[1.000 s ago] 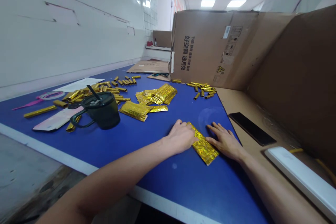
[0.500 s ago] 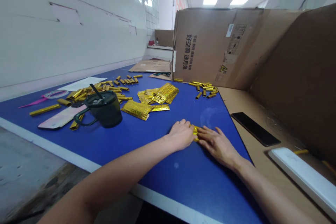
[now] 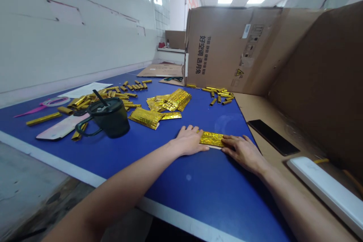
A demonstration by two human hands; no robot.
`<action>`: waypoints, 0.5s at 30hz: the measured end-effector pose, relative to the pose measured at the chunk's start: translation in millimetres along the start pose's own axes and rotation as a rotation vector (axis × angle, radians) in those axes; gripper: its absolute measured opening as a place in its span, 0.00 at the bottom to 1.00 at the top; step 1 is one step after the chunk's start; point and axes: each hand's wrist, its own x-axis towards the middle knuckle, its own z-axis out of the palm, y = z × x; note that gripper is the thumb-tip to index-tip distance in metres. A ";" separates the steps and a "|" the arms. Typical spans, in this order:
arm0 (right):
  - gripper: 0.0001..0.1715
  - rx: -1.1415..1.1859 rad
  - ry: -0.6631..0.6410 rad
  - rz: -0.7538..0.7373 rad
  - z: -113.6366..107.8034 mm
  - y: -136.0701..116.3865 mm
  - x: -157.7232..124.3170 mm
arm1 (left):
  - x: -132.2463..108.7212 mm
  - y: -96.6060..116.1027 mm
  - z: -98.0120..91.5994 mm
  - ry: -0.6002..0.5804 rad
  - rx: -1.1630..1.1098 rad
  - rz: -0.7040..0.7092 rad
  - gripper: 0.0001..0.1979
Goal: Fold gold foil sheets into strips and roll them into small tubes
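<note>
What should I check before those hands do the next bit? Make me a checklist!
1. Left hand on the gold piece: ok, it's at the left end.
2. Right hand on it too: ok, its fingers are at the right end.
3. Edges lined up: cannot tell; the hands cover both ends, and a pale strip shows along the near edge.
4. Dark mug upright and away from the hands: ok, with its lid on.
5. Black phone clear of the hands: ok, it lies on the cardboard to the right.
6. Gold tubes all in one group: not ok; some are by the mug, others near the big box.
</note>
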 end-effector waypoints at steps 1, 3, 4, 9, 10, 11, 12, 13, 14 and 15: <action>0.20 0.010 0.010 -0.004 0.0 -0.1 0.6 | 0.6 -1.5 0.2 -0.002 -0.002 0.005 0.32; 0.18 0.036 0.025 -0.001 0.6 0.8 1.7 | 1.4 -3.8 -0.2 -0.001 -0.003 0.013 0.29; 0.18 0.053 0.031 0.000 1.1 1.6 2.2 | 1.5 -4.1 -0.9 0.002 -0.003 0.014 0.27; 0.17 0.149 0.100 0.053 3.6 4.1 3.1 | -4.4 7.5 -13.7 0.206 -0.025 0.081 0.23; 0.17 0.168 0.111 0.077 3.6 3.8 3.1 | -6.6 11.8 -16.9 0.261 -0.045 0.109 0.20; 0.17 0.189 0.116 0.102 3.4 3.3 3.1 | -8.7 16.1 -19.6 0.282 -0.072 0.133 0.16; 0.17 0.209 0.116 0.124 3.0 2.7 3.0 | -10.5 20.0 -21.3 0.265 -0.091 0.172 0.14; 0.17 0.225 0.116 0.144 2.5 2.2 3.0 | -11.8 23.0 -21.9 0.231 -0.096 0.219 0.12; 0.17 0.236 0.118 0.157 1.9 1.7 3.0 | -12.4 25.1 -21.3 0.199 -0.086 0.259 0.10; 0.17 0.241 0.120 0.165 1.3 1.5 3.0 | -12.4 25.9 -19.6 0.178 -0.061 0.287 0.09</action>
